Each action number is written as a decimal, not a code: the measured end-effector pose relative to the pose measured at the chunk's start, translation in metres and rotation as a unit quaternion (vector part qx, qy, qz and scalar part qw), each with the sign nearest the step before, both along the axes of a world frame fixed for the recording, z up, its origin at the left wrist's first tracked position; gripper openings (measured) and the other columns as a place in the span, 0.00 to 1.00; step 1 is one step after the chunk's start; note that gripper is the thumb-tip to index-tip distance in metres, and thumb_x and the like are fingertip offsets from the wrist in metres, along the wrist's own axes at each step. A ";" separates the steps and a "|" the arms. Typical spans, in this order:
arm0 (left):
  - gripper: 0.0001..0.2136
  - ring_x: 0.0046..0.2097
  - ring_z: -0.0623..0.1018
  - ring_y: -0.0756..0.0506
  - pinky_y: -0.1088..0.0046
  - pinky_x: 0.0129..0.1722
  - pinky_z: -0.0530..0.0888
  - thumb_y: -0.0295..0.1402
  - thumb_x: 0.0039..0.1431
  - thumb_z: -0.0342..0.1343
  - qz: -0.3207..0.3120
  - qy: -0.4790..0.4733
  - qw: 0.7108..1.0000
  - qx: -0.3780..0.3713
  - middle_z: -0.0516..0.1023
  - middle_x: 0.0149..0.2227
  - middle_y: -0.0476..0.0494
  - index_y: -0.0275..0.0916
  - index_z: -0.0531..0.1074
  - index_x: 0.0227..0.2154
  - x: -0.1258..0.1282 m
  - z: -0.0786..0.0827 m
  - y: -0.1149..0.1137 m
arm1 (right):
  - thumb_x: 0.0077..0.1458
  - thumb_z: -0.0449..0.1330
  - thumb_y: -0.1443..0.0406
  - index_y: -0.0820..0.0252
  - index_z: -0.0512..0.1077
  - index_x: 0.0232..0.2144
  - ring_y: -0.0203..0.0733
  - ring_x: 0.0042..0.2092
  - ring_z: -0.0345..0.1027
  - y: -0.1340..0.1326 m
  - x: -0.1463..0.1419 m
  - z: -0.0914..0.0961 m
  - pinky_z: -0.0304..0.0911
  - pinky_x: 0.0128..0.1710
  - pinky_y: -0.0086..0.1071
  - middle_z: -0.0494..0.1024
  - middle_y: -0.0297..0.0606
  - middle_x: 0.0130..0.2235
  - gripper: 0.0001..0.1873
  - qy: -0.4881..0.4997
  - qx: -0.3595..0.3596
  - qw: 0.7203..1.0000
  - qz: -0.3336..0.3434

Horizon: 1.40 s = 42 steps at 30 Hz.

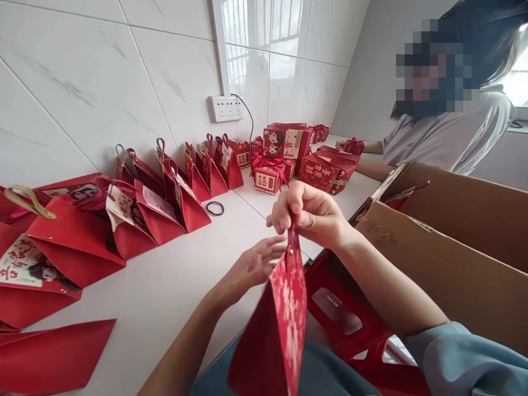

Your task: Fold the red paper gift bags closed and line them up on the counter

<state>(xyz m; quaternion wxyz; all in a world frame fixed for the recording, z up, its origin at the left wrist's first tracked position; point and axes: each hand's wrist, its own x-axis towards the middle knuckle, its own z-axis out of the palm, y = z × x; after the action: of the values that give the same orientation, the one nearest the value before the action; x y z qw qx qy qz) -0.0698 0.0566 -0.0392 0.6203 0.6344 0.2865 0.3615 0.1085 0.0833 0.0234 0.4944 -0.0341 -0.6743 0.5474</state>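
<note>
My right hand (pixel 310 213) pinches the top strap of a red paper gift bag (pixel 275 330) with a white pattern and holds it up above my lap. My left hand (pixel 259 263) is beside the bag's upper edge, fingers stretched out and touching its left side. A small gold stud shows near the top of the bag. A row of finished red triangular gift bags (pixel 173 192) stands on the white counter (pixel 173 286) along the tiled wall.
A black hair tie (pixel 215 208) lies on the counter. Red gift boxes (pixel 325 171) cluster at the back. An open cardboard box (pixel 454 231) is at the right, a red plastic stool (pixel 342 313) below it. Another person's hand (pixel 353 146) rests at the far end. A wall socket (pixel 225 108) is behind.
</note>
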 end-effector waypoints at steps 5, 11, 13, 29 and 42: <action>0.18 0.37 0.77 0.46 0.72 0.37 0.73 0.44 0.50 0.63 -0.031 -0.029 0.998 -0.034 0.77 0.35 0.47 0.41 0.70 0.41 -0.005 0.015 -0.004 | 0.55 0.64 0.61 0.58 0.65 0.31 0.36 0.39 0.72 -0.001 0.004 0.003 0.66 0.49 0.37 0.75 0.33 0.32 0.11 -0.009 -0.054 0.997 -0.049; 0.18 0.47 0.76 0.42 0.62 0.49 0.71 0.38 0.51 0.64 0.072 -0.009 0.995 0.075 0.77 0.43 0.43 0.41 0.65 0.42 0.013 0.032 -0.002 | 0.57 0.62 0.61 0.59 0.63 0.33 0.41 0.45 0.75 -0.027 0.021 0.017 0.70 0.47 0.40 0.76 0.39 0.42 0.11 -0.061 -0.140 0.987 -0.059; 0.22 0.46 0.78 0.42 0.62 0.45 0.75 0.38 0.52 0.62 0.053 -0.040 0.996 0.051 0.77 0.43 0.42 0.42 0.62 0.48 0.026 0.039 -0.005 | 0.57 0.63 0.60 0.59 0.63 0.33 0.43 0.46 0.74 -0.032 0.027 0.019 0.70 0.47 0.40 0.77 0.40 0.42 0.12 -0.068 -0.134 0.987 -0.058; 0.13 0.31 0.79 0.50 0.74 0.28 0.76 0.33 0.56 0.60 0.108 0.003 0.990 0.095 0.77 0.48 0.47 0.45 0.61 0.40 0.078 0.052 -0.051 | 0.61 0.58 0.62 0.62 0.64 0.30 0.34 0.37 0.72 -0.059 0.083 0.035 0.69 0.38 0.30 0.78 0.42 0.39 0.11 -0.182 0.012 0.975 -0.130; 0.11 0.40 0.80 0.46 0.78 0.35 0.79 0.31 0.57 0.58 0.170 0.071 0.956 0.227 0.79 0.42 0.48 0.46 0.78 0.42 0.083 0.063 -0.068 | 0.59 0.57 0.70 0.58 0.71 0.36 0.39 0.42 0.70 -0.106 0.100 0.028 0.69 0.42 0.34 0.73 0.41 0.40 0.05 -0.286 0.296 0.822 -0.394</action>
<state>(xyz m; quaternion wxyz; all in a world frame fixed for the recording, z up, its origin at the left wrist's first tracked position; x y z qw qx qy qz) 0.0130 -0.0113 0.0239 0.3675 0.7247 0.3438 0.4707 0.2087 -0.0223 0.0518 0.4393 -0.3040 -0.8441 0.0461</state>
